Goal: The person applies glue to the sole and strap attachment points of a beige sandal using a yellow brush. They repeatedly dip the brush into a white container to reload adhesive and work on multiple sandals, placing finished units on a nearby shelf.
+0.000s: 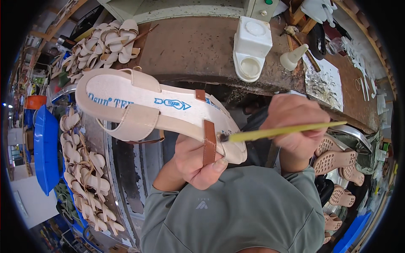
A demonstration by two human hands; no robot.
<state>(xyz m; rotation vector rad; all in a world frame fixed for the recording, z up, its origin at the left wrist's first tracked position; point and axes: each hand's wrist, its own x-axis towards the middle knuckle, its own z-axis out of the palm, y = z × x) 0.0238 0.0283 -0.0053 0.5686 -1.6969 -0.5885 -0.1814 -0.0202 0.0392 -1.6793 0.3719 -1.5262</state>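
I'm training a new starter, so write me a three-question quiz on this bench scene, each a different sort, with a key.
1. Which hand holds the slim yellow brush-like tool with a dark tip? (A) left (B) right
2. True or false: the left hand holds the beige open-toe sandal with reddish-brown straps.
3. Fill in: in the picture, the white cone-shaped plastic nozzle is to the ____ of the boxy white plastic container.

Key: 1. B, the right hand. 2. True. 3. right.
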